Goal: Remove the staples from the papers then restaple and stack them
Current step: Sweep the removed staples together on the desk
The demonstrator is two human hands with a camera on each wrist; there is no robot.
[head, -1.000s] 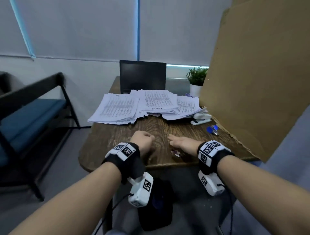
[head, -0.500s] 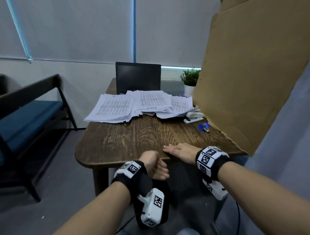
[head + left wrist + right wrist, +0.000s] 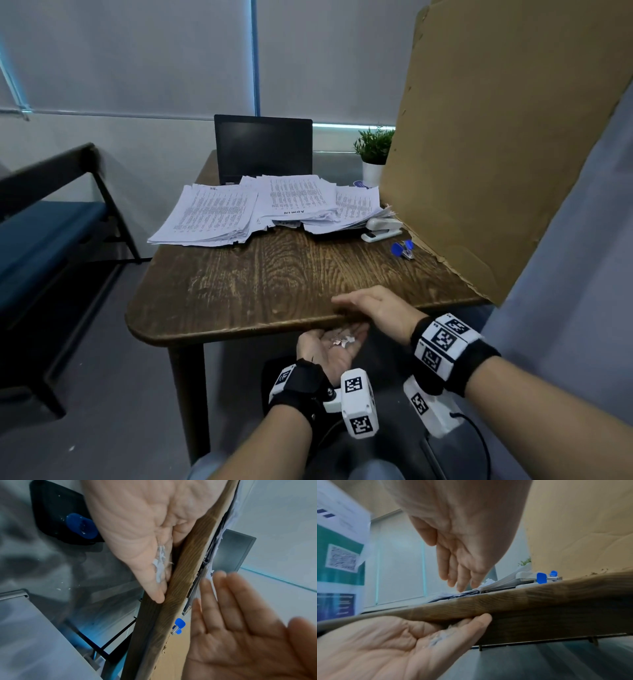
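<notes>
The middle paper stack (image 3: 297, 197), in front of the laptop (image 3: 263, 147), bore "ADMIN", upside down; the stack (image 3: 209, 214) left of it had handwritten "HR"; other print was unreadable.

**Scraps caught at table edge**

Left hand (image 3: 327, 346) cupped palm-up just under the wooden table (image 3: 274, 284) edge, holding paper scraps and staples (image 3: 340, 340). Right hand (image 3: 375, 306) flat directly above. Papers (image 3: 260, 209), stapler (image 3: 382, 228), staple remover (image 3: 403, 249) well beyond.

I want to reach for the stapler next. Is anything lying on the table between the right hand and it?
Nothing visible does. From the right hand at the table's near edge, bare wood runs to the stapler; the blue staple remover lies to the right of that line.
</notes>
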